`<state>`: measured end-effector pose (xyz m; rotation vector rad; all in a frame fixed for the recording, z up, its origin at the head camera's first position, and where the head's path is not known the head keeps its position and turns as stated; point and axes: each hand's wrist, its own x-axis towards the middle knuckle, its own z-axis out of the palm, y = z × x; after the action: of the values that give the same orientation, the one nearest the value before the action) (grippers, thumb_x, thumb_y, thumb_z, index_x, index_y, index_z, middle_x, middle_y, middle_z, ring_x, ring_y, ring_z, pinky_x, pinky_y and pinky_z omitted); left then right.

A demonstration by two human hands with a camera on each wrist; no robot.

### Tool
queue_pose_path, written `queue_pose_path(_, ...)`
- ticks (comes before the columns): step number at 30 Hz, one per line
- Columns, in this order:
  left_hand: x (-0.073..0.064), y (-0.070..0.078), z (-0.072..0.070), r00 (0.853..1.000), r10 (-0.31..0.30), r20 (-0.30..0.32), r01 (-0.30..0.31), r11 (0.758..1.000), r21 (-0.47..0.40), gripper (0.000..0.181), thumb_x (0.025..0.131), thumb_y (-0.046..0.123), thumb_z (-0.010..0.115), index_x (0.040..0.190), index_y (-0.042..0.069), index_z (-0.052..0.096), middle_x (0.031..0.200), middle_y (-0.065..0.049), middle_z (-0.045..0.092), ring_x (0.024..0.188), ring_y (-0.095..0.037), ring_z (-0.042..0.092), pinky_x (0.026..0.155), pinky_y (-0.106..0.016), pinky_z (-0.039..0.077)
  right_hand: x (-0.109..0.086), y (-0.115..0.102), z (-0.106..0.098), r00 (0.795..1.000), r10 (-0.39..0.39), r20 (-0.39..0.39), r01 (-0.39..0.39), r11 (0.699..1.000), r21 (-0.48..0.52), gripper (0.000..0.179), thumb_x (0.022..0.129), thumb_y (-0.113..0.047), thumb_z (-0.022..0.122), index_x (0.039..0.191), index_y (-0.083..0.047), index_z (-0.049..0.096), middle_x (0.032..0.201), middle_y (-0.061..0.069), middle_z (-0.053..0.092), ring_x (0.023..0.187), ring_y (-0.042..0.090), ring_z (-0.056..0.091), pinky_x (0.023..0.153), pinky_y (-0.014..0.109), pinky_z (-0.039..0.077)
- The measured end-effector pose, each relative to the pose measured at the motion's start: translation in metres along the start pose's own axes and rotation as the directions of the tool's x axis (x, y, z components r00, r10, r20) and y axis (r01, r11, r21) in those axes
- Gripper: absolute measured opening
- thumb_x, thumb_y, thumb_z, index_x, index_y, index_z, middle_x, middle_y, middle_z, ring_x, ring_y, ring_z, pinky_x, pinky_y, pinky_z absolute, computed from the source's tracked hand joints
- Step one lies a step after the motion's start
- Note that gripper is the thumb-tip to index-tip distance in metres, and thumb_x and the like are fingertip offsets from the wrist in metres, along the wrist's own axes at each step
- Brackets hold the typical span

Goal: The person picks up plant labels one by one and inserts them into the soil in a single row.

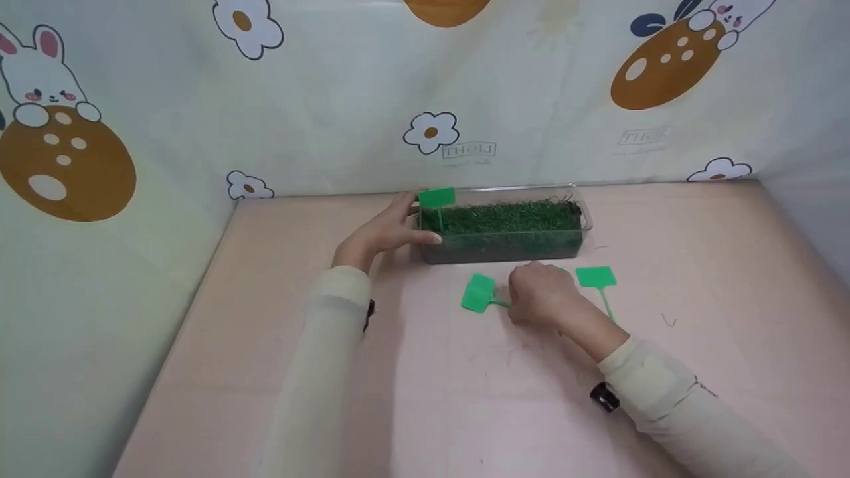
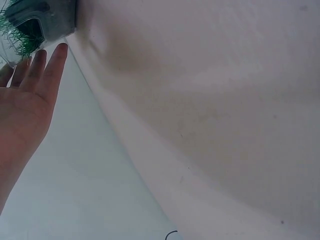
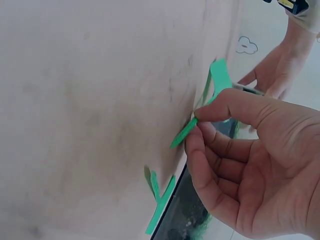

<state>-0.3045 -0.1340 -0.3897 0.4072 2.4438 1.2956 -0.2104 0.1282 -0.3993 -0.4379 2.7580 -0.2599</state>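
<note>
My left hand [image 1: 385, 232] grips the left end of a clear plastic box [image 1: 505, 247], thumb against its front and fingers at the far side. Artificial grass [image 1: 505, 216] fills the box. Near its left end, a green plant label [image 1: 437, 198] stands upright in the grass. In front of the box, my right hand [image 1: 544, 295] pinches a narrow green label stem [image 3: 185, 132] between thumb and index finger, close over the table. A green label plate [image 1: 478, 293] shows just left of this hand. Another green label [image 1: 596, 276] lies right of it, its stem end hidden by the wrist.
The pink table [image 1: 465, 398] meets a patterned backdrop [image 1: 332, 119] right behind the box. A pale side wall [image 1: 80, 299] bounds the left. A small thin strand [image 1: 669, 321] lies on the right of the table.
</note>
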Motion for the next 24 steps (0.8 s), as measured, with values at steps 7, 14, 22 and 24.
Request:
queue_pose_path(7, -0.001, 0.001, -0.001, 1.0, -0.018, 0.004, 0.018, 1.0, 0.021, 0.1, 0.081, 0.032, 0.084, 0.157, 0.038, 0.019, 0.167, 0.002, 0.012, 0.154, -0.026, 0.023, 0.125, -0.054, 0.017, -0.003, 0.01, -0.001, 0.999, -0.034, 0.001, 0.034, 0.992, 0.126, 0.005, 0.083, -0.006, 0.067, 0.084, -0.011, 0.068, 0.077, 0.001, 0.062, 0.066, 0.017, 0.049, 0.06, 0.027, 0.04)
queue_pose_path(14, 0.0, 0.006, -0.001, 0.999, -0.03, 0.028, 0.027, 0.996, 0.09, 0.102, 0.082, 0.034, 0.082, 0.159, 0.033, 0.014, 0.168, 0.0, 0.01, 0.156, -0.024, 0.015, 0.126, -0.052, 0.015, -0.006, 0.019, 0.0, 0.998, -0.062, -0.01, 0.063, 0.978, 0.197, 0.007, 0.083, -0.005, 0.07, 0.088, -0.01, 0.072, 0.073, 0.002, 0.064, 0.065, 0.016, 0.052, 0.061, 0.027, 0.043)
queue_pose_path(22, 0.001, 0.004, 0.0, 0.999, -0.041, 0.015, 0.039, 0.996, 0.077, 0.102, 0.081, 0.036, 0.083, 0.159, 0.034, 0.016, 0.167, 0.0, 0.012, 0.156, -0.025, 0.015, 0.125, -0.054, 0.016, -0.006, 0.023, -0.001, 0.999, -0.048, 0.007, 0.044, 0.958, 0.283, 0.006, 0.086, -0.008, 0.07, 0.091, -0.01, 0.072, 0.078, 0.005, 0.065, 0.067, 0.016, 0.053, 0.06, 0.026, 0.043)
queue_pose_path(24, 0.001, 0.004, 0.0, 0.999, -0.048, 0.009, 0.047, 0.996, 0.08, 0.103, 0.081, 0.038, 0.083, 0.158, 0.034, 0.016, 0.167, 0.0, 0.012, 0.156, -0.025, 0.015, 0.125, -0.055, 0.015, -0.006, 0.024, -0.003, 0.999, -0.051, 0.006, 0.047, 0.952, 0.302, 0.006, 0.086, -0.007, 0.069, 0.091, -0.009, 0.072, 0.077, 0.005, 0.064, 0.066, 0.015, 0.053, 0.06, 0.026, 0.043)
